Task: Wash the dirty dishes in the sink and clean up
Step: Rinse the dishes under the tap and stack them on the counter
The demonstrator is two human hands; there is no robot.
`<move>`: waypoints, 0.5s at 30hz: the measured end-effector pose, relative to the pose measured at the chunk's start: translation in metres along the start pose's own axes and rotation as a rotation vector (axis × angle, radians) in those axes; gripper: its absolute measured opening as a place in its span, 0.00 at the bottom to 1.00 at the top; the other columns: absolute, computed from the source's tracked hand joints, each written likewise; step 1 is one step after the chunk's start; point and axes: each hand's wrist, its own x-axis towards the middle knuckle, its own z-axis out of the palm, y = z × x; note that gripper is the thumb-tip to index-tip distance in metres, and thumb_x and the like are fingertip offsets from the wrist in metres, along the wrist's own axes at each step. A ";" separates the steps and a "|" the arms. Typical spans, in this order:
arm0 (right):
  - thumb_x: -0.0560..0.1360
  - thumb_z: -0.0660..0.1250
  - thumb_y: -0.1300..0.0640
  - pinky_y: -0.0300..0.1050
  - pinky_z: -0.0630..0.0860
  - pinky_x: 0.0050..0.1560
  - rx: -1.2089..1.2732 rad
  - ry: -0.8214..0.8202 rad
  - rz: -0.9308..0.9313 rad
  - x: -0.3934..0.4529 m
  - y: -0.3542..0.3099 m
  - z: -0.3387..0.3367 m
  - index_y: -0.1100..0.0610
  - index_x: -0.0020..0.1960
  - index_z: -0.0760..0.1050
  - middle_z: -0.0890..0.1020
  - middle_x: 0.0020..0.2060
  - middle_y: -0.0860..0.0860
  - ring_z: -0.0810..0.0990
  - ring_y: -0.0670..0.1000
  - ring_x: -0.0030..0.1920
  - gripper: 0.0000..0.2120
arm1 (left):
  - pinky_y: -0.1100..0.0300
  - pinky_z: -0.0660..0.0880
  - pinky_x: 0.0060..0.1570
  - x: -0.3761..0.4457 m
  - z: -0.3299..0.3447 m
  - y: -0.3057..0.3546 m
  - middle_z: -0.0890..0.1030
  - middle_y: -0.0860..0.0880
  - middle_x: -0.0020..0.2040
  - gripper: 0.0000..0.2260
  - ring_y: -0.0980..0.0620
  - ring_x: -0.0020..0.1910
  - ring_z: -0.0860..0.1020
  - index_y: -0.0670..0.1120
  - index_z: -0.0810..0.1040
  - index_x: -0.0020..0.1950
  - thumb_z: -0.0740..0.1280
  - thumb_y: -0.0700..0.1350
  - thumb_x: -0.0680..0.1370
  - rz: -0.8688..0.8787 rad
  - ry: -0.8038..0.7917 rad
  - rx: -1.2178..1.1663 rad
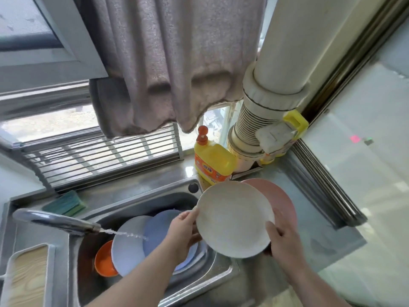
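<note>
A cream plate [234, 218] is held tilted above the right rim of the steel sink [208, 282]. My left hand [184, 231] grips its left edge and my right hand [282, 237] grips its lower right edge. Behind it a pink plate [280, 196] lies on the counter, partly hidden. In the sink lean a pale blue plate [127, 244], a darker blue plate [158, 231] and an orange bowl [104, 261]. The faucet [55, 220] runs water onto the blue plates.
A yellow dish soap bottle [213, 162] stands behind the sink beside a wide white pipe [272, 103]. A green sponge [66, 203] lies on the back ledge under a metal rack [99, 158]. A grey towel [166, 74] hangs overhead. A wood-grain tray [28, 282] sits at the left.
</note>
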 end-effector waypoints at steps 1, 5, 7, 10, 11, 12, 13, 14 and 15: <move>0.76 0.66 0.40 0.62 0.85 0.48 -0.058 0.064 0.010 0.017 0.013 -0.013 0.32 0.52 0.79 0.87 0.45 0.47 0.85 0.55 0.48 0.06 | 0.53 0.82 0.44 0.001 0.015 0.003 0.88 0.41 0.49 0.14 0.45 0.42 0.85 0.42 0.83 0.60 0.70 0.51 0.83 0.031 -0.032 0.082; 0.78 0.63 0.41 0.63 0.81 0.60 -0.133 0.189 0.005 0.065 0.044 -0.050 0.28 0.64 0.74 0.84 0.55 0.44 0.82 0.54 0.57 0.17 | 0.60 0.82 0.40 0.012 0.067 -0.002 0.88 0.49 0.44 0.07 0.51 0.40 0.86 0.47 0.86 0.57 0.72 0.47 0.81 0.129 -0.026 0.395; 0.82 0.62 0.48 0.61 0.78 0.64 -0.138 0.165 0.018 0.057 0.014 -0.055 0.34 0.72 0.72 0.83 0.59 0.47 0.79 0.54 0.59 0.20 | 0.62 0.79 0.38 0.020 0.080 -0.006 0.87 0.52 0.44 0.09 0.53 0.42 0.85 0.52 0.86 0.58 0.72 0.50 0.79 0.187 0.043 0.600; 0.83 0.58 0.59 0.51 0.74 0.60 -0.214 0.077 0.032 0.062 -0.001 -0.055 0.37 0.77 0.68 0.79 0.59 0.45 0.77 0.55 0.62 0.26 | 0.66 0.72 0.37 0.022 0.091 -0.008 0.83 0.56 0.47 0.13 0.58 0.43 0.80 0.56 0.81 0.63 0.71 0.52 0.79 0.284 0.136 0.814; 0.82 0.57 0.61 0.49 0.74 0.58 -0.255 0.066 0.031 0.065 -0.003 -0.054 0.37 0.75 0.69 0.79 0.57 0.45 0.77 0.55 0.61 0.28 | 0.67 0.69 0.36 0.023 0.093 -0.009 0.82 0.56 0.46 0.14 0.60 0.43 0.78 0.55 0.80 0.65 0.71 0.50 0.79 0.323 0.150 0.838; 0.80 0.57 0.62 0.49 0.75 0.56 -0.294 0.064 0.029 0.068 -0.003 -0.053 0.36 0.73 0.71 0.80 0.56 0.47 0.78 0.56 0.58 0.29 | 0.68 0.68 0.36 0.025 0.094 -0.010 0.81 0.56 0.46 0.16 0.60 0.43 0.77 0.54 0.78 0.67 0.71 0.48 0.79 0.352 0.157 0.852; 0.78 0.57 0.63 0.51 0.77 0.55 -0.332 0.081 0.037 0.073 -0.001 -0.053 0.37 0.72 0.72 0.80 0.56 0.50 0.78 0.58 0.56 0.29 | 0.68 0.68 0.36 0.027 0.094 -0.010 0.81 0.56 0.46 0.18 0.60 0.43 0.77 0.54 0.77 0.69 0.71 0.46 0.78 0.363 0.157 0.858; 0.76 0.57 0.62 0.55 0.79 0.55 -0.363 0.088 0.045 0.075 0.002 -0.053 0.38 0.72 0.72 0.80 0.56 0.53 0.78 0.59 0.55 0.29 | 0.68 0.68 0.36 0.027 0.094 -0.011 0.81 0.55 0.45 0.20 0.60 0.43 0.77 0.54 0.77 0.70 0.70 0.45 0.78 0.366 0.151 0.861; 0.76 0.57 0.62 0.58 0.80 0.56 -0.407 0.077 0.057 0.078 0.006 -0.052 0.39 0.72 0.71 0.78 0.57 0.55 0.78 0.60 0.54 0.29 | 0.68 0.70 0.37 0.028 0.093 -0.012 0.82 0.55 0.45 0.21 0.59 0.43 0.78 0.55 0.77 0.70 0.70 0.44 0.78 0.356 0.143 0.859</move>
